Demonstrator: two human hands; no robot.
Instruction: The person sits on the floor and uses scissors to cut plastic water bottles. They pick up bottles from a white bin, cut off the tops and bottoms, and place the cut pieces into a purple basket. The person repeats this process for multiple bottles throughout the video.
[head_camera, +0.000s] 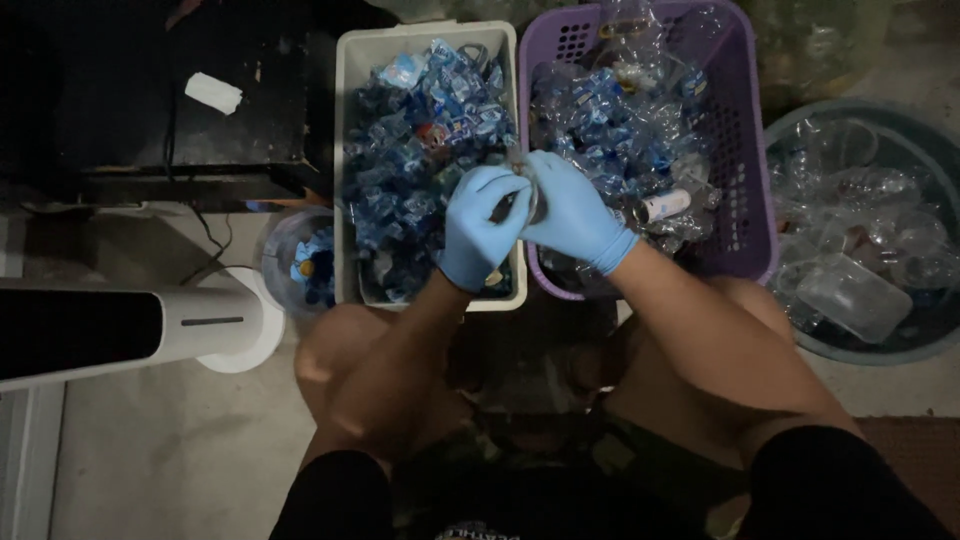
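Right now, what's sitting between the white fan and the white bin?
In the head view, a small clear tub holding blue bottle caps sits on the floor between the fan and the white bin, close against the bin's left wall.

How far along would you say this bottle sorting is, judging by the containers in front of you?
Done: the white bin is heaped with blue label scraps, and a small tub holds caps. In hand: the left hand and right hand work on a clear bottle between them. Left: the purple basket holds many labelled bottles.
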